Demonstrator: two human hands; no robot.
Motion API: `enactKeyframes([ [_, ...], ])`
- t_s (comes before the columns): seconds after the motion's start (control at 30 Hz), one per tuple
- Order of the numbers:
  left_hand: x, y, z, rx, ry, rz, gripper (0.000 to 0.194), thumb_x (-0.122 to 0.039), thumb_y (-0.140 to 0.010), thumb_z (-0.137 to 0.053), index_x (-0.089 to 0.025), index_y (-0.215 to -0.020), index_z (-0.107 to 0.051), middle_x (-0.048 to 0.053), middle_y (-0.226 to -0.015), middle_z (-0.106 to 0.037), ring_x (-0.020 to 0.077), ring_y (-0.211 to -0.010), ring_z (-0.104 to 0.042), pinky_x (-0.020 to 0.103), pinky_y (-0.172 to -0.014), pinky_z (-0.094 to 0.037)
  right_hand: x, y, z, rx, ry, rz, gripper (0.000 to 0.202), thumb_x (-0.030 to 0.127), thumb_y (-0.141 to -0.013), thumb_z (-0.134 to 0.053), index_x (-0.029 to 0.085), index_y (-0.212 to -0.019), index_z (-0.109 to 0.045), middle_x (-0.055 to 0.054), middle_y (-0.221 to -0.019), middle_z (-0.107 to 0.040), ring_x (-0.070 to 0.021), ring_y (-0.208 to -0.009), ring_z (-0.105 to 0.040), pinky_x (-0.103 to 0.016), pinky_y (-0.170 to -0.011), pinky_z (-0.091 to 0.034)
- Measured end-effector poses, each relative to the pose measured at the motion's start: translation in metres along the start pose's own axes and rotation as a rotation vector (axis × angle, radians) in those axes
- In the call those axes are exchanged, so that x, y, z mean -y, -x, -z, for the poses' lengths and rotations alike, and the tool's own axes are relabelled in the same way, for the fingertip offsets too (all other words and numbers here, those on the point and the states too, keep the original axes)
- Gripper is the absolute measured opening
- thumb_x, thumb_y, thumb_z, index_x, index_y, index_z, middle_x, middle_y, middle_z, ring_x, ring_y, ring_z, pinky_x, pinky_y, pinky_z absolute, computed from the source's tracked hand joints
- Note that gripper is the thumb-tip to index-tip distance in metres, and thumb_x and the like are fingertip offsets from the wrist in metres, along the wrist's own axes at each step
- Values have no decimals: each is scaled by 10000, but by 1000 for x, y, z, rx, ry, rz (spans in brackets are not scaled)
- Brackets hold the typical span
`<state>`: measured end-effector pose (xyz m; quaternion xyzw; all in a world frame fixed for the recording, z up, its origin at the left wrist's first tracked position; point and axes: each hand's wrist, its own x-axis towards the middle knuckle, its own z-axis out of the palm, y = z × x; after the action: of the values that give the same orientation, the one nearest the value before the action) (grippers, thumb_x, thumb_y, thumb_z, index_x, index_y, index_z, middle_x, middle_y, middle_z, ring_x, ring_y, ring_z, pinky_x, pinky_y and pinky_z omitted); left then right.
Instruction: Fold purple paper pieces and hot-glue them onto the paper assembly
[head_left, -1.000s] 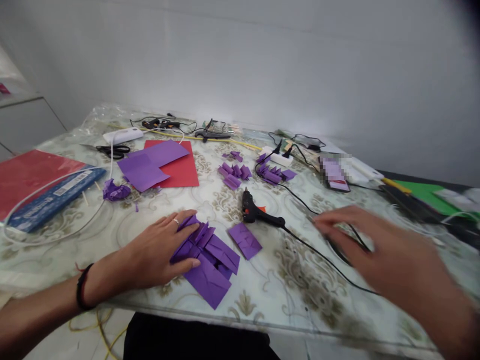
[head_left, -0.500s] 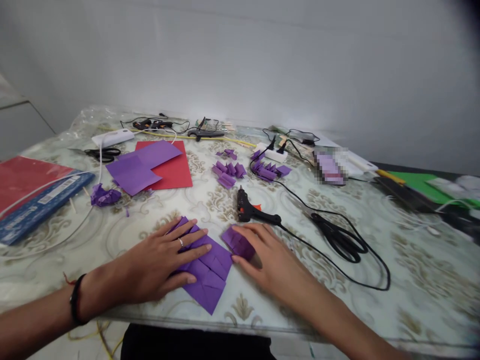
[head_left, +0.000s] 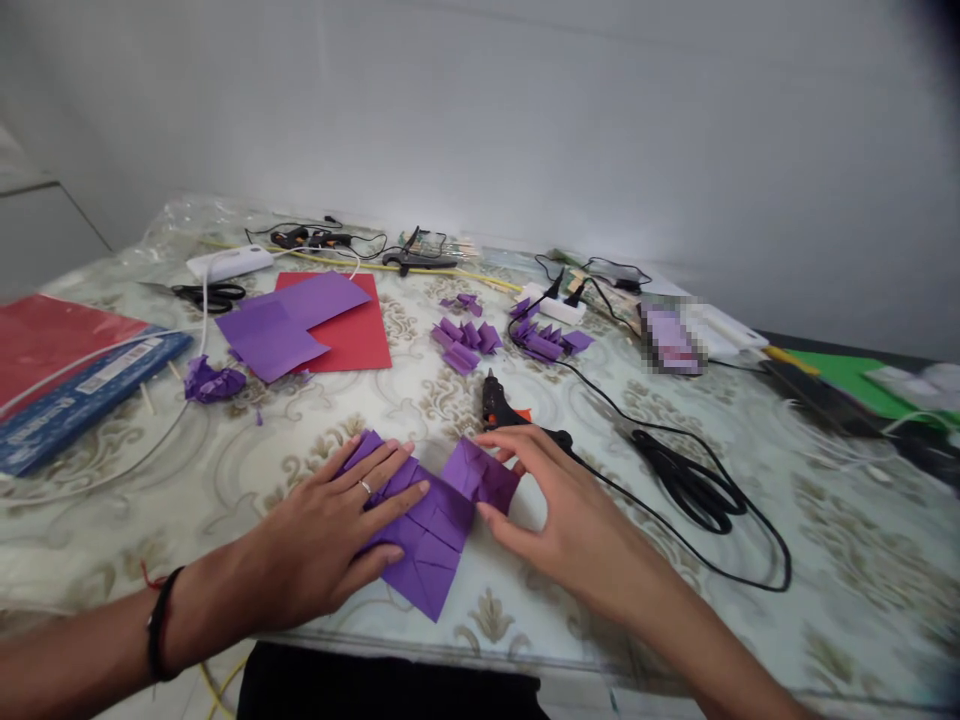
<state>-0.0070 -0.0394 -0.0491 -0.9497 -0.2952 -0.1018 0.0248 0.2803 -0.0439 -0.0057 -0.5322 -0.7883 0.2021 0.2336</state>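
My left hand (head_left: 337,520) lies flat with spread fingers on a creased sheet of purple paper (head_left: 431,575), pressing it to the table. Its upper left part is hidden under the fingers. Between thumb and fingers, my right hand (head_left: 547,490) grips a smaller folded purple paper piece (head_left: 480,475), which stands tilted at the sheet's right edge. Whether the two papers are joined I cannot tell. Just behind the right hand lies a black glue gun (head_left: 501,405), its handle partly covered by the fingers.
Black-handled scissors (head_left: 686,480) and a looping black cord lie at the right. Folded purple pieces (head_left: 465,340) sit farther back, before a white power strip (head_left: 559,305). To the left are purple sheets (head_left: 292,315), a red sheet (head_left: 367,340), crumpled purple paper (head_left: 214,380) and a blue-red packet (head_left: 82,390).
My right hand has raised and tilted the small folded piece, so more of its face shows. My left hand stays on the sheet. The whole view has shifted slightly.
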Motion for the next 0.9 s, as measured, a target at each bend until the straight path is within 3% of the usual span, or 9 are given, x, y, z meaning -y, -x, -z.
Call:
enactKeyframes([
  [0.2,-19,-3,-5,-71,-18,146,652,-457,-1109,-470,-65,-1623,-389,200,-1657,-488,328,-1567,-433,553,-1302,-279,13,-2,-15,114,-115,19,447,171,-907,-707,256,-1335,-612,-85,-1358,-590,-237,-1243,-647,-420,-1118,-541],
  [0.37,-26,-4,-5,-29,14,210,650,-477,-1101,-471,-73,-1609,-427,204,-1670,-464,343,-1576,-413,586,-1289,-302,9,-4,-28,188,-153,97,350,97,-907,-723,224,-1232,-708,-97,-1338,-610,-241,-1278,-626,-430,-1159,-516],
  [0.5,-26,0,10,13,82,213,668,-524,-1112,-418,-62,-1592,-455,218,-1639,-504,371,-1537,-461,604,-1228,-373,7,-5,-26,215,-151,144,349,61,-906,-724,245,-1203,-737,-93,-1384,-631,-247,-1314,-624,-446,-1176,-514],
  [0.63,-17,-6,31,57,165,239,483,-401,-1130,-403,-163,-1514,-572,146,-1567,-608,371,-1463,-531,630,-1199,-377,7,-7,-24,225,-137,190,390,19,-898,-708,240,-1215,-753,-100,-1393,-652,-252,-1322,-629,-456,-1168,-528],
  [0.73,-3,-24,42,108,200,219,309,-345,-1082,-527,-201,-1263,-732,130,-1390,-720,396,-1353,-591,657,-1150,-402,7,-9,-24,225,-122,207,357,41,-920,-708,210,-1228,-763,-121,-1375,-658,-259,-1321,-628,-457,-1165,-531],
  [0.8,7,-39,43,151,236,117,220,-339,-1023,-639,-187,-1137,-751,138,-1251,-753,370,-1216,-652,610,-1091,-469,7,-10,-24,219,-113,208,322,70,-928,-721,200,-1218,-773,-133,-1369,-655,-272,-1323,-623,-472,-1160,-534],
  [0.9,18,-55,38,180,301,6,256,-249,-904,-778,-181,-1145,-725,130,-1208,-739,318,-1122,-684,487,-1014,-546,5,-9,-25,195,-106,201,310,83,-922,-746,221,-1197,-791,-122,-1335,-667,-274,-1297,-628,-485,-1143,-543],
])
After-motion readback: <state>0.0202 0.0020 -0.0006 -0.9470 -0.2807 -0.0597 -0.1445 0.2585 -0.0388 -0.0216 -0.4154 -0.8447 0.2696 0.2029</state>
